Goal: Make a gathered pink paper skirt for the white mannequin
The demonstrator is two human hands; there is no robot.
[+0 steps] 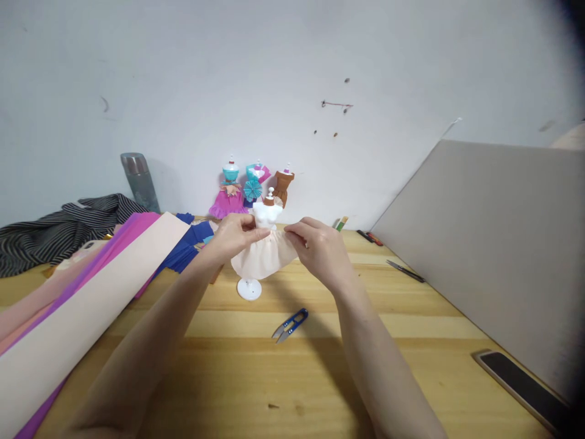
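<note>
A small white doll dress form (267, 211) on a round white base (249, 289) stands tilted between my hands. Around its waist hangs a cream gathered paper skirt (260, 259). My left hand (235, 236) is closed at the left of the waist, its thumb pressing the skirt's top edge. At the right, my right hand (317, 247) pinches the skirt's upper edge between thumb and fingers. Blue thread snips (291, 325) lie on the table just in front of the form.
Behind stand dress forms in a pink skirt (227, 203), a teal rosette (253, 189) and a brown dress (282, 186). Crepe paper sheets (105, 292) lie left, near a bottle (139, 182) and striped cloth (91, 222). A grey panel (493, 244), pen (406, 271) and phone (521, 387) are right.
</note>
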